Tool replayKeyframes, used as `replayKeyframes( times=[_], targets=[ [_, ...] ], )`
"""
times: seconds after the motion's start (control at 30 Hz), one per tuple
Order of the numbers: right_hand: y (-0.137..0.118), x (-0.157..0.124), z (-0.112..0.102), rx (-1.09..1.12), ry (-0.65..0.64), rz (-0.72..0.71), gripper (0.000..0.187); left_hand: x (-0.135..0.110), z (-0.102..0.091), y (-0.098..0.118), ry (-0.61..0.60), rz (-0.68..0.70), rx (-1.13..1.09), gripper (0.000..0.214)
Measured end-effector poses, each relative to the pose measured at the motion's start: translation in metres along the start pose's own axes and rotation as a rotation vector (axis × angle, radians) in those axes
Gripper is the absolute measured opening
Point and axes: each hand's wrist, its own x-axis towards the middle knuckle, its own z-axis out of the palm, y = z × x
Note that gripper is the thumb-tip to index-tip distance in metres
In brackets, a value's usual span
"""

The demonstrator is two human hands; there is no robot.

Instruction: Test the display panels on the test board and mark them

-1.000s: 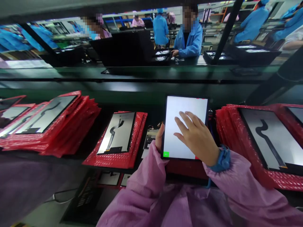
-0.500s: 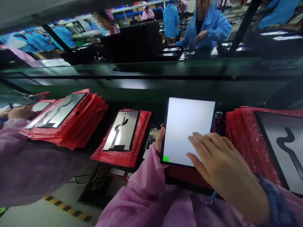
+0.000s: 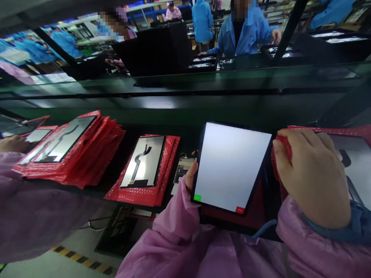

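Observation:
My left hand (image 3: pixel 190 175) grips the left edge of a tablet-sized display (image 3: pixel 232 166) with its thumb in front. The display is lit plain white, with a small green box at its lower left corner and a red one at its lower right. My right hand (image 3: pixel 315 177) rests over a stack of red bubble-wrap bags (image 3: pixel 278 162) on the right. Its thumb and index finger are apart, with red wrap showing between them; the other fingertips are hard to make out. Under that hand lies a grey display panel (image 3: pixel 358 154) with a dark ribbon cable, partly hidden.
Left of the lit display, a panel with a ribbon cable (image 3: pixel 145 160) lies on red bags (image 3: pixel 131 196). Beside it is a circuit assembly (image 3: pixel 183 170). A taller stack of red bags (image 3: pixel 87 162) stands farther left, near another person's hand (image 3: pixel 13 143). A dark rail (image 3: pixel 174 93) crosses behind.
My right hand has left the lit display and moved right onto the red bag stack. The display has tilted slightly, and a red box now shows at its lower right corner.

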Motion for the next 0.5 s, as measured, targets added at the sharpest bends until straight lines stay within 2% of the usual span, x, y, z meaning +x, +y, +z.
replayKeyframes(
  times=[0.1,0.17,0.3,0.37,0.5],
  targets=[
    [-0.001,0.002,-0.001,-0.028,0.018,0.062,0.02,0.001,0.0,-0.001,-0.064,-0.013,0.003,0.047],
    [-0.002,0.0,-0.004,0.025,0.014,0.028,0.02,0.003,0.003,0.0,-0.061,-0.025,-0.01,0.051],
    [0.0,-0.012,-0.016,0.247,-0.122,-0.223,0.017,0.006,0.014,0.005,0.007,-0.067,-0.036,0.058],
    [0.004,-0.024,-0.022,0.294,-0.195,-0.389,0.018,0.007,0.018,0.006,-0.01,-0.071,-0.048,0.065],
    [0.016,-0.053,-0.028,0.344,-0.213,-0.637,0.03,0.009,0.021,0.002,-0.039,0.044,-0.11,0.071]
  ],
)
